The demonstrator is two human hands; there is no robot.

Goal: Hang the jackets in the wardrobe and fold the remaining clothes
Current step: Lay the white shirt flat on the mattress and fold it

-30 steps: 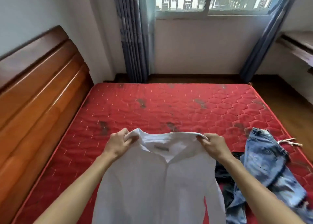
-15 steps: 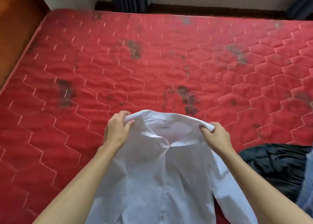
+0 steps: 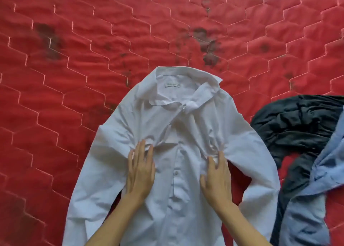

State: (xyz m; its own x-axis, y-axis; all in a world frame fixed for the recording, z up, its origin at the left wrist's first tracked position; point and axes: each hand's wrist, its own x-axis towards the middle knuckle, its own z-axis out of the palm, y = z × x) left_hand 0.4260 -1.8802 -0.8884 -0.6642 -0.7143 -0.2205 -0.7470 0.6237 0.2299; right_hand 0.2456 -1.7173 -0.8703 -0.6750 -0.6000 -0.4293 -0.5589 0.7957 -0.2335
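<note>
Left hand [image 3: 140,173], right hand [image 3: 216,180]: flat, palms down.

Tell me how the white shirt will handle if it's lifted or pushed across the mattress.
Probably floppy: the white shirt lies creased, with its sleeves in loose curves. Likely light, since the cloth looks thin. Pushed, it would likely bunch rather than slide: folds gather ahead of the left hand and right hand on the quilted mattress.

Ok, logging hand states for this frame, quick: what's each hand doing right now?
Left hand: open, pressing flat on the white shirt.
Right hand: open, fingers spread on the same shirt.
</note>
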